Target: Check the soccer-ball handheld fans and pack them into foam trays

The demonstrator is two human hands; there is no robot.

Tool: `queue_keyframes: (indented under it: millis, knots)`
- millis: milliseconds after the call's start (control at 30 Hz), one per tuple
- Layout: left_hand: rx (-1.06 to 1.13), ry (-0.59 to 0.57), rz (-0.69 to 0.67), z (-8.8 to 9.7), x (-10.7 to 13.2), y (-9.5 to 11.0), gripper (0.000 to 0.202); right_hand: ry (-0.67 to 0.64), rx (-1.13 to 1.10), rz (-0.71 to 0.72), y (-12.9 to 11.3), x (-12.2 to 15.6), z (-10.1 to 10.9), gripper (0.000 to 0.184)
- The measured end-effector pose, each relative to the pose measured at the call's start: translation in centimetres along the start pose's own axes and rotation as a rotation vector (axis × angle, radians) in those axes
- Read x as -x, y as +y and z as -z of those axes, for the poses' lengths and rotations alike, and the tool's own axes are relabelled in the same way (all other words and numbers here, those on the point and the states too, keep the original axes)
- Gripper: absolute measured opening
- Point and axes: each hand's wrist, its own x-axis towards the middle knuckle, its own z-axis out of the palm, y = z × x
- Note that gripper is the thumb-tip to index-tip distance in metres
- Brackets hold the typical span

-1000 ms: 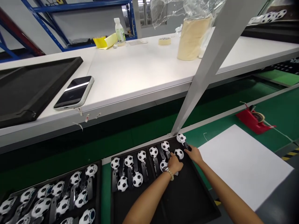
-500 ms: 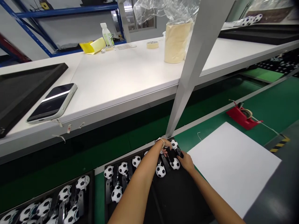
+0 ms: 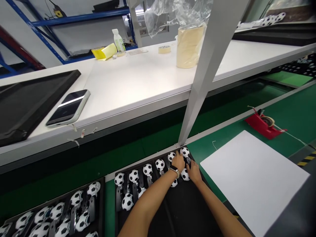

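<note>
A black tray (image 3: pixel 172 217) holds rows of small black-and-white football-patterned balls, each on a flat black stem. My left hand (image 3: pixel 178 162) lies over the far end of the row, its fingers on the pieces next to a ball (image 3: pixel 171 156). A wristwatch sits on that wrist. My right hand (image 3: pixel 194 172) is beside it, its fingers on a black stem (image 3: pixel 188 161) just below the end ball (image 3: pixel 184 152). Another ball (image 3: pixel 185 174) sits under the right palm's edge. Both hands hide part of the stems.
A second tray of balls (image 3: pixel 102 204) lies to the left. A white sheet (image 3: pixel 251 174) and a red tape dispenser (image 3: pixel 263 125) sit on the green mat. Above stand a grey upright (image 3: pixel 204 75) and a white bench (image 3: pixel 133 85) bearing a phone (image 3: pixel 67 108) and a masking tape roll (image 3: pixel 190 47).
My left hand has come back from its reach across the row and now sits beside the right. The right hand stays at the stems, and the view has shifted slightly.
</note>
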Motion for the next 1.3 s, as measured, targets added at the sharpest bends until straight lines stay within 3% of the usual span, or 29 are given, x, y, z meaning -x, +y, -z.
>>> queue_keyframes:
  millis: [100, 167, 233, 367, 500, 667, 767, 900, 1000, 1100, 1200, 1300]
  knots:
    - [0.047, 0.069, -0.074, 0.1, 6.1, -2.8, 0.029, 0.004, 0.06, 0.019, -0.7, 1.0, 0.5, 0.054]
    - [0.149, 0.148, -0.126, 0.2, 11.5, -6.0, 0.026, 0.034, 0.126, 0.06, -1.3, 2.5, 0.9, 0.06]
    - [0.226, 0.236, -0.059, 0.3, 17.7, -10.2, 0.023, 0.085, 0.163, 0.12, -2.2, 4.6, 0.9, 0.064]
    - [0.138, 0.312, 0.239, -0.1, 30.1, -19.3, 0.022, 0.11, 0.075, 0.294, -5.1, 10.6, -0.8, 0.061]
    - [0.147, 0.528, 0.467, -0.2, 39.5, -25.2, 0.023, -0.142, -0.041, 0.487, -9.2, 19.0, -4.3, 0.052]
    - [0.219, 0.832, 0.523, 0.0, 46.9, -29.3, 0.019, -0.456, -0.068, 0.782, -14.1, 30.3, -8.9, 0.047]
    - [0.261, 0.866, 0.518, -0.9, 51.6, -33.1, 0.016, -0.633, -0.049, 0.893, -17.2, 36.4, -11.9, 0.048]
    - [0.313, 0.795, 0.486, -1.5, 60.1, -40.2, 0.016, -0.748, -0.032, 0.873, -22.7, 44.0, -16.1, 0.036]
    - [0.291, 0.846, 0.554, 0.0, 67.2, -44.9, 0.018, -0.83, -0.049, 0.809, -28.0, 49.0, -18.6, 0.023]
    - [0.264, 0.962, 0.664, 3.0, 72.6, -47.7, 0.023, -0.791, -0.19, 0.749, -34.2, 51.4, -20.6, 0.019]
    - [0.28, 0.988, 0.687, 6.6, 74.9, -49.0, 0.026, -0.713, -0.284, 0.589, -40.9, 50.7, -22.9, 0.024]
    - [0.279, 0.932, 0.651, 10.1, 74.4, -49.5, 0.027, -0.649, -0.272, 0.425, -47.4, 48.2, -25.8, 0.033]
